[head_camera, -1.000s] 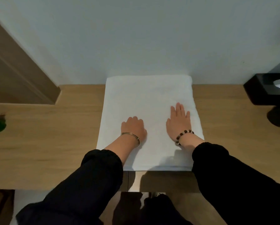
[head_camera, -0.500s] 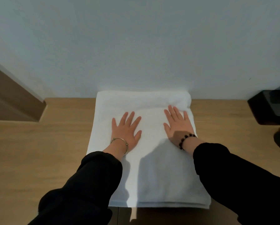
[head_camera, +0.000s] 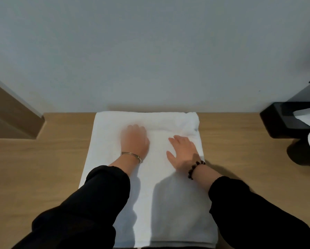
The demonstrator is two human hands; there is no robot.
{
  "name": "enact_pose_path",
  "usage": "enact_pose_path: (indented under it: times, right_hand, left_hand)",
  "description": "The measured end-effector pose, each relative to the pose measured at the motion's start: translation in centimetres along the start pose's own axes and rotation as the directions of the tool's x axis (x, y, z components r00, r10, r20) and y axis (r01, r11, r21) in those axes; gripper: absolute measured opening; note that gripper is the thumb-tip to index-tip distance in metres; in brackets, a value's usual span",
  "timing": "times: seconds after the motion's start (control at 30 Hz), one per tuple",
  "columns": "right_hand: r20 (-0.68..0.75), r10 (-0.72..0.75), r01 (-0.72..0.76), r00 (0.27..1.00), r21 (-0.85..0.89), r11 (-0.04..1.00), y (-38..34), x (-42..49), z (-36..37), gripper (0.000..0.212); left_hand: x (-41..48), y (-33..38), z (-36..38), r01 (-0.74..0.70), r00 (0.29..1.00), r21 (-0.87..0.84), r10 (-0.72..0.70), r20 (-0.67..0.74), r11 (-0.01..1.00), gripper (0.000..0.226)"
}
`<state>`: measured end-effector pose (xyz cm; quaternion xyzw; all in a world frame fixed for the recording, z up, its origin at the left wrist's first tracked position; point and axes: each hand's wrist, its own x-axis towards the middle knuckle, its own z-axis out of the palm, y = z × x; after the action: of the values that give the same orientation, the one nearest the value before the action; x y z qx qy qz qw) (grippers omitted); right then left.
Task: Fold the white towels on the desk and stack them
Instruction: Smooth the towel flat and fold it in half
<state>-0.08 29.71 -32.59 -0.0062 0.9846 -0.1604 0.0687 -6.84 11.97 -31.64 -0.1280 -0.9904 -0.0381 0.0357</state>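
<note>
The folded white towel (head_camera: pixel 151 203) lies on the desk (head_camera: pixel 43 168), running from 6 o'clock up to the wall at 12. The left hand (head_camera: pixel 135 141) rests on its far half at 11 o'clock, blurred, fingers seemingly curled under; whether they hold cloth I cannot tell. The right hand (head_camera: pixel 183 151) presses flat, fingers straight and slightly apart, gripping nothing, toward the rumpled corner at 1 o'clock.
</note>
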Motion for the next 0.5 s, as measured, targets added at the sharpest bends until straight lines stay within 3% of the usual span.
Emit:
enact_pose_path:
  times: [0.07,0.13,0.2,0.27,0.4,0.43,0.5]
  right_hand:
    - [-0.219,0.153,-0.102,0.964,0.229,0.968,1.0,1.0,-1.9,0.051]
    - [-0.325,0.427,-0.283,0.844,0.407,0.868,2.2,1.9,-3.4,0.048]
    - [-0.121,0.613,-0.427,0.781,0.614,0.664,3.3,3.4,-4.4,0.049]
    - [0.177,0.620,-0.543,0.764,0.695,0.471,4.1,4.9,-5.1,0.054]
    - [0.349,0.565,-0.646,0.748,0.578,0.498,5.7,6.9,-5.8,0.065]
    - [0.397,0.542,-0.655,0.741,0.609,0.448,6.0,7.3,-5.9,0.064]
    - [0.524,0.467,-0.674,0.713,0.696,0.248,6.6,7.7,-6.0,0.054]
  left_hand:
    - [-0.1,1.1,1.0,-0.120,0.990,-0.066,0.125,0.070,0.991,0.041]
    - [-0.4,1.8,2.3,-0.213,0.957,-0.080,0.224,0.186,0.974,0.056]
    - [-0.4,1.6,3.1,-0.231,0.945,-0.067,0.240,0.221,0.971,0.058]
    - [-0.4,1.4,3.3,-0.232,0.947,-0.052,0.238,0.214,0.971,0.059]
    - [-0.4,1.4,3.4,-0.224,0.954,-0.047,0.229,0.195,0.973,0.060]
    - [-0.4,1.4,3.4,-0.219,0.955,-0.054,0.225,0.195,0.974,0.060]
    - [-0.4,1.3,3.3,-0.216,0.955,-0.069,0.225,0.191,0.974,0.060]
